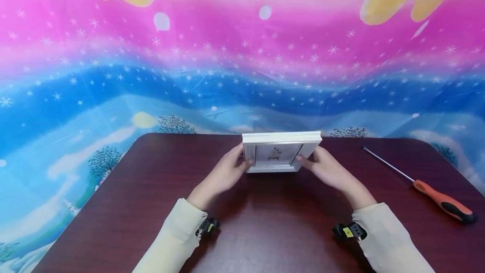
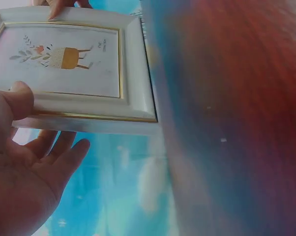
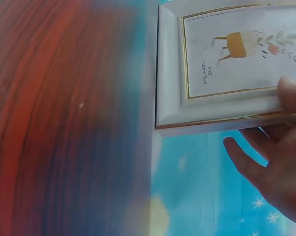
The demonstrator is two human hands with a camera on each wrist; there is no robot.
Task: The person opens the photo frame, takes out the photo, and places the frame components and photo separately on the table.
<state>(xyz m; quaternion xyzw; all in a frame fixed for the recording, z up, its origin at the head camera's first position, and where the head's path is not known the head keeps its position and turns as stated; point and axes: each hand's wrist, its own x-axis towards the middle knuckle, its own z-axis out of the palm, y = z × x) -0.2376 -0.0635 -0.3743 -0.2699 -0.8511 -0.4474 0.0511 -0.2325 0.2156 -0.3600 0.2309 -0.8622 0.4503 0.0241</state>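
Note:
A white picture frame [image 1: 282, 138] with a thin gold inner line is held up near the far side of the table, between both hands. Behind its pane is a print [image 2: 64, 58] of a plant in an ochre pot on legs; small size text shows beside it in the right wrist view. My left hand [image 1: 226, 172] grips the left side, thumb on the front and fingers behind. On the opposite side my right hand [image 1: 330, 169] holds it the same way, its thumb [image 3: 291, 96] on the white border.
A screwdriver [image 1: 439, 195] with an orange and black handle lies on the right of the dark red-brown table [image 1: 265, 239]. Behind the table hangs a pink and blue cloth [image 1: 235, 45] with snowflakes. Each wrist wears a small black camera.

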